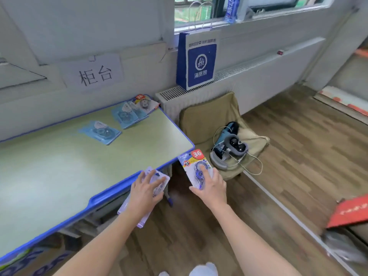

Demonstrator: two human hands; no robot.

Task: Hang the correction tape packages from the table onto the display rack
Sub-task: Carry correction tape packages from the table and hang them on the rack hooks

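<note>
My right hand (212, 187) holds a correction tape package (194, 165) with a red "36" badge, just off the table's right corner. My left hand (146, 189) grips a pale, clear package (157, 177) at the table's blue front edge; part of it sticks out below my wrist. On the green table (49, 166) lie more packages: a light blue one (100, 132) in the middle, another blue one (124, 115) behind it, and one with a red badge (144, 102) at the far right corner. No display rack is in view.
A beige chair (211, 116) right of the table carries a headset with cables (229, 146). A blue-and-white paper bag (197, 60) stands on the radiator under the window. A red box (350, 212) sits at the right edge over the wood floor.
</note>
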